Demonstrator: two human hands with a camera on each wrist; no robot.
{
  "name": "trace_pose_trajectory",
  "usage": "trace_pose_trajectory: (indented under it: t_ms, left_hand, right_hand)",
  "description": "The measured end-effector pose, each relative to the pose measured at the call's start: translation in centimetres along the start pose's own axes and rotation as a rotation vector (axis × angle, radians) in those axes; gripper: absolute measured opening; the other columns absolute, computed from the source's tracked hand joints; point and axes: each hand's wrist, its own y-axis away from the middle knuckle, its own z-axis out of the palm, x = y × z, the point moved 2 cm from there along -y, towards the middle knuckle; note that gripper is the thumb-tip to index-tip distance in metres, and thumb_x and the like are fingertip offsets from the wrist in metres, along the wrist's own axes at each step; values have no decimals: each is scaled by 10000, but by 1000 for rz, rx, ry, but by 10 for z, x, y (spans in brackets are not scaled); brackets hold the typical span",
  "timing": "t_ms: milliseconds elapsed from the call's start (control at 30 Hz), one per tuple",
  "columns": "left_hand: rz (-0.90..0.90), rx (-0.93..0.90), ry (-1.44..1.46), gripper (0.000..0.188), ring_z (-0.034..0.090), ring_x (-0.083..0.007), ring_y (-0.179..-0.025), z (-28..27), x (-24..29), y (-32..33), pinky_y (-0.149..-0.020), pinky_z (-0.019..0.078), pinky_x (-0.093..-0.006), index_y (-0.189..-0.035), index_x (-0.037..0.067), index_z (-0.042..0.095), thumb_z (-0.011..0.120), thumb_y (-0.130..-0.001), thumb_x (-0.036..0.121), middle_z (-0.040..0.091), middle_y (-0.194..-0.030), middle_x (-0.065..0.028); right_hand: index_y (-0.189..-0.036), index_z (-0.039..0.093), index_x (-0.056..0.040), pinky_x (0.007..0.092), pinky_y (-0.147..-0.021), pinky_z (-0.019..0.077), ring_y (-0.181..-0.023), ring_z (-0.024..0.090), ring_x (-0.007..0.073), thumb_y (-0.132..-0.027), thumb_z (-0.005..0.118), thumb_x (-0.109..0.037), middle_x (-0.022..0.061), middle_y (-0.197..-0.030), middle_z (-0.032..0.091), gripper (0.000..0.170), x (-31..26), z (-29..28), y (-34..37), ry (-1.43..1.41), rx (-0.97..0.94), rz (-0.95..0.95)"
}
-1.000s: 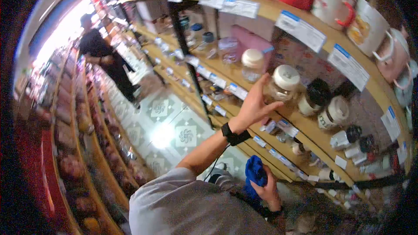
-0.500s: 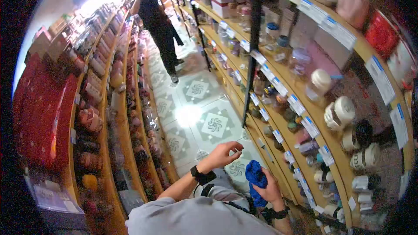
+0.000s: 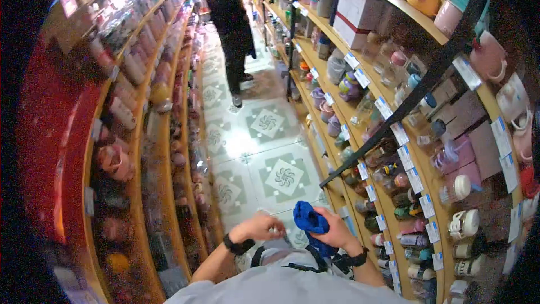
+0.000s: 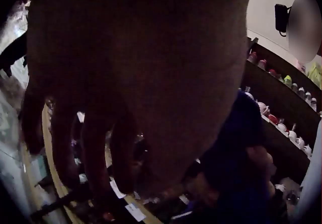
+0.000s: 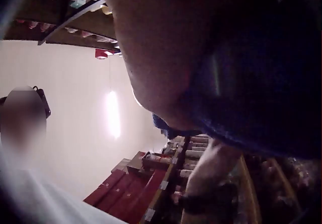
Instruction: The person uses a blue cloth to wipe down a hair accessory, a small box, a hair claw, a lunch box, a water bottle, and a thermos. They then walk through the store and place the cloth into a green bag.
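My right hand [image 3: 336, 229] grips a bunched blue cloth [image 3: 310, 218] in front of my body, its thumb laid over the near side. Part of the cloth hangs below that hand. To the left of it is my left hand [image 3: 261, 227], holding nothing, its fingers loosely bent and a little apart from the cloth. In the left wrist view the back of the left hand [image 4: 136, 73] fills much of the picture, dark, with the blue cloth [image 4: 239, 133] beyond it. The right wrist view has the cloth [image 5: 261, 93] large and dark at the right.
On the right, shelves hold several cups and jars, among them a white-lidded jar [image 3: 461, 187] and a cream-lidded cup [image 3: 464, 223]. A black post [image 3: 388, 124] crosses them. Packed shelves [image 3: 152, 107] line the left. A person [image 3: 228, 22] stands up the tiled aisle [image 3: 270, 124].
My left hand has come down from beside a white-lidded jar on the shelf to near the cloth. The head view has turned toward the aisle. The right hand keeps holding the cloth.
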Motion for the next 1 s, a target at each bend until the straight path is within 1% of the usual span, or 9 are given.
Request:
trace_pose_trajectory:
  t_ms: [67, 167, 267, 400, 567, 667, 800, 933, 1000]
  left_hand:
    - [51, -181, 241, 283, 659, -243, -916, 7, -10, 12, -853, 506, -370, -1094, 47, 677, 646, -883, 235, 701, -1005, -121]
    - [134, -271, 410, 283, 644, -215, -1013, 19, -10, 19, -914, 488, -338, -1146, 74, 671, 618, -917, 233, 695, -1096, -102]
    - [-33, -263, 424, 272, 640, -215, -1012, -7, -13, 10, -909, 490, -336, -1142, 68, 666, 605, -926, 222, 689, -1105, -100]
    - [-136, 176, 412, 265, 648, -187, -903, -63, -45, -11, -798, 511, -323, -1124, 67, 659, 616, -917, 227, 696, -1008, -95]
    - [-280, 490, 181, 277, 651, -292, -819, -156, -95, -27, -723, 517, -380, -1096, 58, 655, 583, -916, 257, 685, -938, -140]
    - [-341, 552, 41, 276, 655, -305, -843, -208, -122, -34, -744, 521, -396, -1096, 66, 649, 586, -915, 263, 686, -949, -141]
    - [-377, 624, -76, 284, 650, -326, -882, -274, -153, -43, -785, 520, -421, -1112, 77, 633, 598, -909, 272, 683, -955, -145]
    - [-420, 773, -44, 294, 656, -336, -918, -332, -170, -51, -797, 524, -411, -1093, 15, 643, 603, -918, 248, 675, -995, -179]
    - [-515, 857, 159, 258, 665, -279, -886, -354, -170, -44, -766, 525, -364, -1082, 30, 658, 610, -918, 222, 683, -978, -151]
  right_hand:
    - [-1302, 512, -79, 380, -923, 487, -1074, 624, 331, -696, 805, -136, 179, -1176, 625, 676, -3, -7, -26, 16, -10, 153]
    - [-1314, 504, -74, 379, -922, 488, -1067, 624, 332, -707, 794, -133, 176, -1166, 624, 676, 7, -6, -66, 1, -40, 53]
    - [-1314, 504, -73, 381, -926, 487, -1070, 623, 334, -714, 786, -137, 175, -1170, 619, 666, 11, 7, -109, 3, -104, 29]
    - [-1310, 505, -78, 397, -923, 489, -1057, 622, 350, -716, 778, -146, 179, -1168, 617, 657, 26, 17, -173, -49, -174, -30]
    - [-1335, 500, -78, 395, -973, 469, -1124, 589, 349, -697, 745, -131, 178, -1247, 589, 685, 51, 19, -274, -53, -250, -56]
    - [-1266, 541, -67, 396, -922, 495, -1080, 611, 350, -699, 777, -141, 177, -1200, 608, 619, 66, 17, -342, 19, -171, -192]
    - [-1319, 511, -92, 402, -951, 487, -1109, 595, 358, -700, 728, -130, 176, -1221, 602, 657, 56, 7, -437, -48, -280, -211]
    - [-1312, 509, -90, 410, -926, 491, -1088, 601, 363, -707, 732, -133, 186, -1186, 607, 646, 61, 16, -522, 19, -389, -266]
    - [-1309, 508, -87, 408, -889, 505, -1028, 621, 370, -708, 747, -136, 175, -1171, 613, 648, 54, 20, -559, -27, -432, -320]
